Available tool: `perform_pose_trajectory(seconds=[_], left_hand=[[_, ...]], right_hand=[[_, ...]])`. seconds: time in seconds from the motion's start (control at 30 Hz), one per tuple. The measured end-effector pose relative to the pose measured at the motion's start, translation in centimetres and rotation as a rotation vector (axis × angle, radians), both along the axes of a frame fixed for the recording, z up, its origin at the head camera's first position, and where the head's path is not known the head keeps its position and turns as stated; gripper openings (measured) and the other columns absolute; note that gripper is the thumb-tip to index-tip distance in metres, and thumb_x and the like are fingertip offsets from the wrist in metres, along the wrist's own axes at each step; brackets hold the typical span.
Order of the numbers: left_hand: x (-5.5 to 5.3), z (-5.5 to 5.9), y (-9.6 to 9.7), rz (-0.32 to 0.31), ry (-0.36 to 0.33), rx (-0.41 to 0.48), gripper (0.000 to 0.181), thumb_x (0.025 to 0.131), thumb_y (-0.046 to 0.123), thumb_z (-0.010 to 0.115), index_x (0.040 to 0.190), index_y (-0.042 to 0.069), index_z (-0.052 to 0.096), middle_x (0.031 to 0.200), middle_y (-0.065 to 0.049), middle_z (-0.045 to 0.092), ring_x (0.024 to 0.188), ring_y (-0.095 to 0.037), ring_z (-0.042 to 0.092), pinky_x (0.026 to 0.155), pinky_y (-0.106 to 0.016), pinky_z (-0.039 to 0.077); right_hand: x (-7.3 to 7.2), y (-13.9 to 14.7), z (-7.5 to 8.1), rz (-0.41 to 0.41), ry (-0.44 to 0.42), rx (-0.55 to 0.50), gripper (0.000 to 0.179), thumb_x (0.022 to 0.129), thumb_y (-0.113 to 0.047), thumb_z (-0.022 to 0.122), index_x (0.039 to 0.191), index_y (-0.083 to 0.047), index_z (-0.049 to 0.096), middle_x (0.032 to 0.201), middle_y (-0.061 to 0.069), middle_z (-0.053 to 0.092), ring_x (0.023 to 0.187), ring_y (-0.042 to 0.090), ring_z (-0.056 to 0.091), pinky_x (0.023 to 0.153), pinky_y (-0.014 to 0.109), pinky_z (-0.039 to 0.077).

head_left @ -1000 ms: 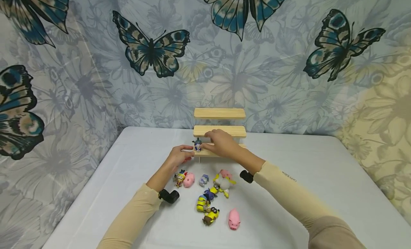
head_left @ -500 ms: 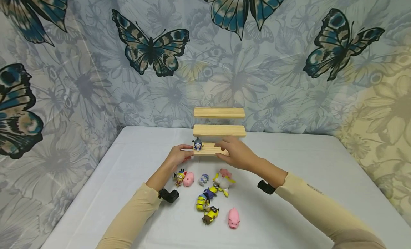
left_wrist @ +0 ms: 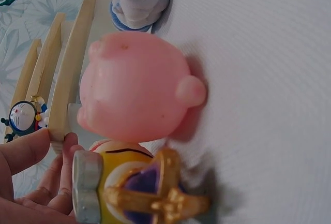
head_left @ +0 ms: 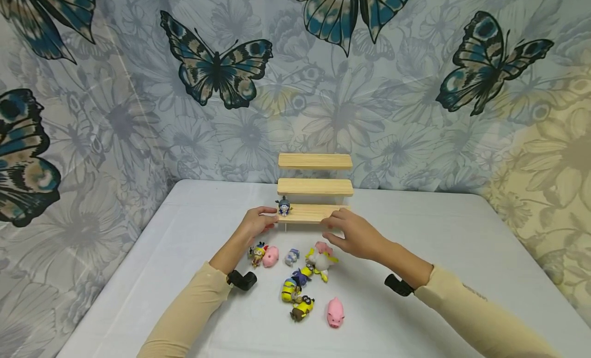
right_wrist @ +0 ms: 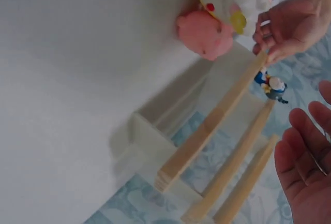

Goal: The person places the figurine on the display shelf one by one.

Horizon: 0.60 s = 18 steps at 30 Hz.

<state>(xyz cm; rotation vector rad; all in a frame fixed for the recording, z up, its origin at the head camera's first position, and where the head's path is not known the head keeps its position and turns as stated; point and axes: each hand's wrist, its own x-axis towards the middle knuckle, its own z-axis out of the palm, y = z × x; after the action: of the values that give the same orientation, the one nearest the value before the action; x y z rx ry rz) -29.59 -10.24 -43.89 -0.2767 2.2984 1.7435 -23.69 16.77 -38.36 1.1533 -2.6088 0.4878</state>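
Observation:
A small Doraemon-like figurine (head_left: 283, 206) in a dark hat stands at the left end of the lowest step of a three-tier wooden display shelf (head_left: 314, 213). My left hand (head_left: 255, 223) pinches that step's left end; in the left wrist view the thumb (left_wrist: 31, 149) lies on the board's edge with fingers beneath. Off the right front of the same step, my right hand (head_left: 357, 235) holds nothing, its fingers relaxed. The right wrist view shows its palm and spread fingers (right_wrist: 305, 157), apart from the shelf.
Before the shelf lie a crowned minion figurine (head_left: 257, 254), a round pink pig (head_left: 271, 256), a grey-blue figurine (head_left: 292, 257), a white-and-yellow toy (head_left: 321, 260), several minions (head_left: 302, 307) and another pink pig (head_left: 335, 313). A butterfly-patterned cloth (head_left: 314, 101) hangs behind the white table (head_left: 415, 276).
My right hand has drawn away from the figurine, moving right and toward me across the lowest step. The figurine stays standing there. My left hand keeps its place at the shelf.

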Motion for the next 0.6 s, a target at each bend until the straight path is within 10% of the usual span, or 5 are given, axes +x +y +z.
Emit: perform_pose_trajectory(seconds=[0.6], left_hand=[[0.3, 0.4, 0.1, -0.003, -0.018, 0.017, 0.037, 0.092, 0.019, 0.067, 0.128, 0.012, 0.062, 0.099, -0.004, 0.070, 0.090, -0.017, 0.065, 0.077, -0.028, 0.049]], right_hand=[[1.9, 1.9, -2.7, 0.076, -0.076, 0.063, 0.024, 0.087, -0.016, 0.072, 0.110, -0.011, 0.070, 0.099, 0.000, 0.066, 0.089, 0.012, 0.054, 0.075, 0.027, 0.050]])
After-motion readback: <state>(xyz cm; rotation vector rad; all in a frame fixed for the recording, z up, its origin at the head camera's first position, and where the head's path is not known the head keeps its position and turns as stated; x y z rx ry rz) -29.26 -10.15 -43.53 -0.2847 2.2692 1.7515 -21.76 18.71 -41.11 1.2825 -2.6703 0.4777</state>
